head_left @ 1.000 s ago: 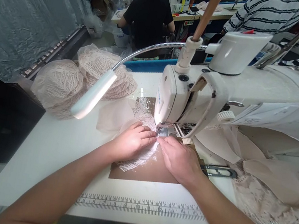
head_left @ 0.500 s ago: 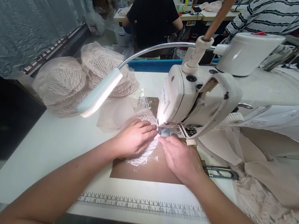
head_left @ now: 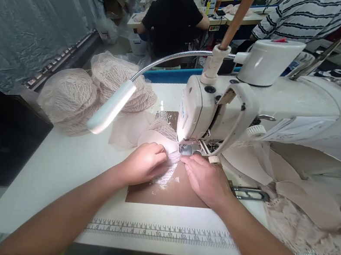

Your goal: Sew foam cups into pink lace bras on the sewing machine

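A pale pink lace piece [head_left: 170, 172] lies under the needle of a white sewing machine [head_left: 193, 109], over a brown plate. My left hand [head_left: 147, 163] is closed on the lace at its left side, with the fingers curled under. A smooth pale cup-shaped part [head_left: 155, 139] of the work shows just beyond these knuckles. On the other side, my right hand [head_left: 206, 177] has its fingertips pinched at the lace's right edge, close to the presser foot [head_left: 181, 148]. What lies beneath both palms is hidden.
Stacks of lace cups [head_left: 69, 94] sit at the table's back left, under a bendable lamp [head_left: 113, 106]. More beige pieces and lace [head_left: 303, 212] lie right. A printed ruler [head_left: 158, 233] runs along the front edge. Two people, one in black [head_left: 172, 24], one in stripes [head_left: 304, 15], are beyond.
My left hand has gone from fingers laid flat on the lace to curled, shifting slightly left and uncovering the smooth cup-shaped part. My right hand stays near the needle. The view has shifted slightly.
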`<action>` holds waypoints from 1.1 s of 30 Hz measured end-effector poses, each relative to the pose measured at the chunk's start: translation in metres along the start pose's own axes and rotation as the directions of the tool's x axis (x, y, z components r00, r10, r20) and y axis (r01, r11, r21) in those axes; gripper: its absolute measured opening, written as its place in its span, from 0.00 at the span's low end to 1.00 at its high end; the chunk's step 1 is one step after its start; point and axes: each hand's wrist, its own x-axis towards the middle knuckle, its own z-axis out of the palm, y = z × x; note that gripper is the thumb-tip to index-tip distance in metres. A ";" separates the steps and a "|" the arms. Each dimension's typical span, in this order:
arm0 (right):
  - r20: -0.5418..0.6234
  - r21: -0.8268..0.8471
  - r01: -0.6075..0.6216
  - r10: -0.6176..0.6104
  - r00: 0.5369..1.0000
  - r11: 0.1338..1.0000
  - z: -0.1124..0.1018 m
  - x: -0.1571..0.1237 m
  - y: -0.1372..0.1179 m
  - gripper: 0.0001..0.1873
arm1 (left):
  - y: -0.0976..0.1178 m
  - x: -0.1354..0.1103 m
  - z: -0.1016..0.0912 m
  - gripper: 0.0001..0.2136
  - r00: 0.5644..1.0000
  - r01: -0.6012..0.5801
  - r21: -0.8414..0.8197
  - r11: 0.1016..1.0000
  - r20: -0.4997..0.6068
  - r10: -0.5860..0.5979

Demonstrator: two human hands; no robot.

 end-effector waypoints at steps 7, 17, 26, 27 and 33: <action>-0.009 0.005 0.052 -0.052 0.999 0.999 -0.001 -0.001 -0.001 0.18 | -0.009 0.006 -0.002 0.15 0.986 0.162 -0.254 0.953 0.081 -0.146; 0.114 -0.216 0.064 -0.040 0.993 0.974 -0.002 -0.002 -0.008 0.22 | -0.013 0.006 -0.016 0.17 0.965 0.211 -0.411 0.887 0.231 -0.123; 0.099 -0.241 0.075 -0.052 0.994 0.968 -0.002 -0.008 -0.007 0.22 | -0.009 0.006 0.002 0.21 0.968 -0.231 -0.002 0.973 0.099 0.230; 0.100 -0.240 0.073 -0.050 0.994 0.968 -0.002 -0.008 -0.007 0.23 | -0.009 0.005 0.003 0.22 0.967 -0.233 0.034 0.972 0.116 0.228; 0.092 -0.239 0.055 -0.034 0.995 0.970 -0.001 -0.009 -0.008 0.24 | -0.006 0.000 0.003 0.24 0.969 -0.225 0.082 0.971 0.118 0.215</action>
